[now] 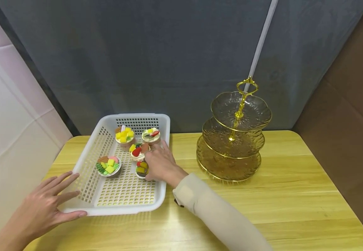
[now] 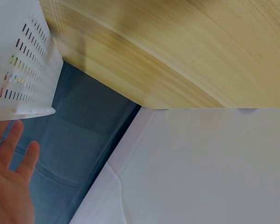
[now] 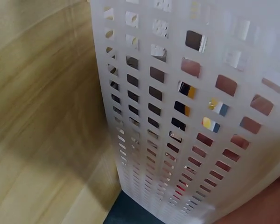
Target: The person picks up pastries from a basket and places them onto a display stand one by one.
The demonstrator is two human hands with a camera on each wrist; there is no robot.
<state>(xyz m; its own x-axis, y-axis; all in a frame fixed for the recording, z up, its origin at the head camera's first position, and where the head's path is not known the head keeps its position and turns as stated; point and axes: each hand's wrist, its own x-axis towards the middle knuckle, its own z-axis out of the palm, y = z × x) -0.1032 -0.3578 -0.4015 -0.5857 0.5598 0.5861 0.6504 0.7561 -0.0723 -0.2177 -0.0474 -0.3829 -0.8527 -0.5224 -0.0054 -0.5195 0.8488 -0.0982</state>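
1. Basket (image 1: 125,210), white and perforated, sits on the bench (image 1: 294,191) with five dessert cups (image 1: 110,166) inside it.
2. Left hand (image 1: 44,202), fingers spread and loose, lies at the basket's near left corner, clasping nothing.
3. Right hand (image 1: 162,163) reaches into the basket's right side, over a strawberry-topped cup (image 1: 136,152) and a dark cup (image 1: 142,170); whether it grips either, I cannot tell.
4. Three-tiered, gold-rimmed stand (image 1: 226,170) stands right of the basket.

Your right sleeve (image 1: 220,213) was plain cream and lightly creased; a small dark piece (image 1: 178,203) showed beneath its cuff (image 1: 183,187).
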